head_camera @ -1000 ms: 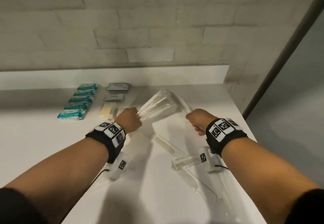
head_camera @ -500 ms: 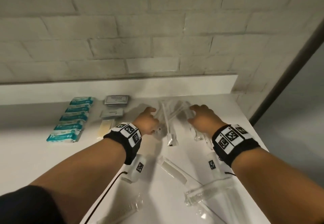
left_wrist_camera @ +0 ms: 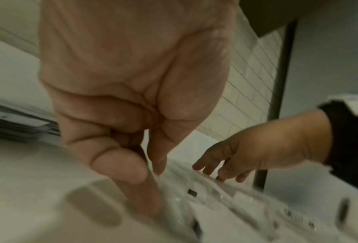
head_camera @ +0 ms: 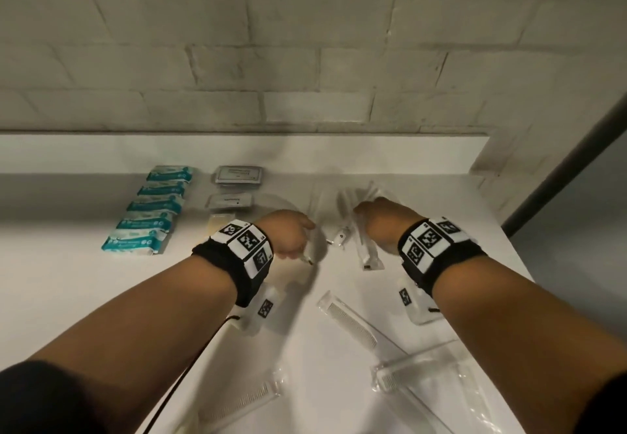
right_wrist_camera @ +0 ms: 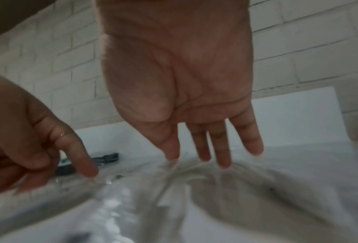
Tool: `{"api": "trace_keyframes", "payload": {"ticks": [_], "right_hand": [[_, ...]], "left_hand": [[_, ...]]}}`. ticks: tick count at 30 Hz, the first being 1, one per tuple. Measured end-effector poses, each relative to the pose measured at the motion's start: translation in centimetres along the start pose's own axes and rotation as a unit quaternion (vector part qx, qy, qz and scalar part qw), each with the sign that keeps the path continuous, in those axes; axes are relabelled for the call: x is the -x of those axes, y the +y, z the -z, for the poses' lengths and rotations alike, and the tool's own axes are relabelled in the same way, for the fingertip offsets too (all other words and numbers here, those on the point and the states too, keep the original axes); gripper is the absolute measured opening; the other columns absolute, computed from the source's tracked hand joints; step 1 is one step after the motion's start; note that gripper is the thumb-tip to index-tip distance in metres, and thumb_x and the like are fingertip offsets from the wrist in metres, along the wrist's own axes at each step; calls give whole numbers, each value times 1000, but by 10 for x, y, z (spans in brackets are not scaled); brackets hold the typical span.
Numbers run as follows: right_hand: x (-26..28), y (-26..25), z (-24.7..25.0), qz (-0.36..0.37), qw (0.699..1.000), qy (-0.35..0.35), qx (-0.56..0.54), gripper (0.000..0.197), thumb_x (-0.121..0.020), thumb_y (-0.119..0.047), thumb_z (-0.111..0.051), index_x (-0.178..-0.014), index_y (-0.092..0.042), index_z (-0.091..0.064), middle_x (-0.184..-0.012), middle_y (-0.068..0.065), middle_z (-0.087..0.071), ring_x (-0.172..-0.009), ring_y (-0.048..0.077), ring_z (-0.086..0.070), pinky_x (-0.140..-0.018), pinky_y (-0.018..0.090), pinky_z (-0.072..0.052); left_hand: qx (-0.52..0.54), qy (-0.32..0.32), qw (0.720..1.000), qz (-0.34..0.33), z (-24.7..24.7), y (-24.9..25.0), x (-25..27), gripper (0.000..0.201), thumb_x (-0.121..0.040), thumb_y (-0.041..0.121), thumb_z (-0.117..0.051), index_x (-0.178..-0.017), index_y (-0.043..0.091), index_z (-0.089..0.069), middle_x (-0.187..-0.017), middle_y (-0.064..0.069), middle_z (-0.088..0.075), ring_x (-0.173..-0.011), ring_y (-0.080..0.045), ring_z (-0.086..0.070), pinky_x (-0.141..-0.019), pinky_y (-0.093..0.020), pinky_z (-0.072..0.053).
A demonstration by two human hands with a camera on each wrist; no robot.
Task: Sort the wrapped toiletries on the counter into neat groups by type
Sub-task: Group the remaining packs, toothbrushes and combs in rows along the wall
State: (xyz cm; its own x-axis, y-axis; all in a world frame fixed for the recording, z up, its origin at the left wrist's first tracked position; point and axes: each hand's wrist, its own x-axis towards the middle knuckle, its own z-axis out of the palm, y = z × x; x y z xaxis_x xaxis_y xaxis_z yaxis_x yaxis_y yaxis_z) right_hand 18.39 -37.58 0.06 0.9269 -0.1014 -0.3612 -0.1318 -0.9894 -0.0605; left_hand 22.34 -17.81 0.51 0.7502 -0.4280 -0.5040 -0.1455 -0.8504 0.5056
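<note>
A loose pile of clear-wrapped toothbrushes (head_camera: 367,253) lies on the white counter (head_camera: 68,284) between my hands. My left hand (head_camera: 298,231) has its fingers curled, with thumb and forefinger pinching the left edge of a clear wrapper (left_wrist_camera: 173,194). My right hand (head_camera: 376,209) is spread with straight fingers (right_wrist_camera: 223,157) whose tips touch the top of the pile (right_wrist_camera: 194,189). To the left lie a column of teal packets (head_camera: 152,209), two grey sachets (head_camera: 239,175) and a pale bar (head_camera: 217,224).
Three clear-wrapped combs lie nearer me: one (head_camera: 347,320) in the middle, one (head_camera: 244,401) at the front left, one (head_camera: 407,372) at the front right. A brick wall (head_camera: 305,60) and a low white ledge back the counter. The counter's right edge drops off by a dark post (head_camera: 559,168).
Both hands held the bundle of clear wrappers up off the counter; they have lowered it further back onto the counter. My right hand has let go and spread out.
</note>
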Motion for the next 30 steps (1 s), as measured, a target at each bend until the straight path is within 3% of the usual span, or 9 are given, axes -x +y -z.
{"api": "trace_keyframes", "payload": {"ticks": [3,5,8,13,17,21,24,27,30], "right_hand": [[7,0,0,-7,994,104,-10,47,-93,-18,-43,-139,-28,-45,-134,12,-45,-119,34,-49,-99,44,-43],[14,-6,-3,56,984,165,18,43,-92,-20,-46,-134,-31,-52,-125,11,-48,-112,32,-52,-95,41,-44],[20,-14,-14,134,975,140,106,45,-92,-16,-45,-133,-33,-52,-122,11,-48,-106,32,-53,-90,39,-43],[30,-10,-21,78,982,135,102,32,-90,-11,-47,-116,-24,-59,-124,12,-46,-107,33,-50,-86,40,-40],[30,-5,-25,110,976,166,86,21,-87,-14,-57,-105,-23,-64,-128,7,-49,-115,31,-46,-94,41,-36],[32,-9,-11,163,953,246,-65,14,-88,-15,-60,-98,-20,-69,-119,1,-61,-111,27,-52,-91,35,-37],[44,-20,17,163,877,354,-280,12,-91,-10,-56,-96,-11,-66,-101,2,-68,-95,22,-60,-84,32,-45],[48,-28,45,99,798,351,-480,13,-91,-9,-47,-87,-17,-57,-85,1,-67,-81,17,-64,-75,23,-49],[38,-28,57,38,858,240,-453,18,-88,-8,-43,-87,-13,-60,-82,12,-71,-78,27,-69,-66,29,-53]], "left_hand": [[36,-2,999,11,-1,-5,3,42,-93,5,-38,-130,21,-52,-88,-6,-72,-69,-17,-68,-54,-21,-47],[-40,43,998,-22,2,-6,3,46,-92,5,-40,-132,23,-52,-117,-6,-66,-98,-20,-66,-77,-25,-51],[-175,99,976,-88,-2,-6,6,59,-87,1,-39,-137,30,-48,-145,-1,-42,-132,-22,-44,-109,-32,-37],[-176,44,978,-100,-16,-7,13,62,-86,-6,-39,-140,22,-47,-144,-6,-44,-131,-24,-45,-109,-32,-37],[-189,66,975,-99,-24,-19,17,60,-89,3,-41,-140,34,-44,-139,-1,-45,-128,-24,-43,-108,-33,-36],[-154,79,980,-94,-28,-21,15,54,-91,7,-40,-138,33,-48,-132,-3,-50,-125,-24,-47,-105,-30,-37],[-155,84,979,-101,-29,-20,12,52,-91,6,-39,-137,29,-50,-131,-6,-50,-124,-25,-49,-107,-34,-38],[-178,107,974,-94,-32,-18,10,49,-89,12,-48,-135,29,-50,-129,-7,-46,-120,-28,-48,-104,-37,-41],[-203,164,962,-83,-38,-18,7,42,-86,26,-56,-128,29,-54,-136,-2,-41,-127,-27,-40,-103,-38,-41]]}}
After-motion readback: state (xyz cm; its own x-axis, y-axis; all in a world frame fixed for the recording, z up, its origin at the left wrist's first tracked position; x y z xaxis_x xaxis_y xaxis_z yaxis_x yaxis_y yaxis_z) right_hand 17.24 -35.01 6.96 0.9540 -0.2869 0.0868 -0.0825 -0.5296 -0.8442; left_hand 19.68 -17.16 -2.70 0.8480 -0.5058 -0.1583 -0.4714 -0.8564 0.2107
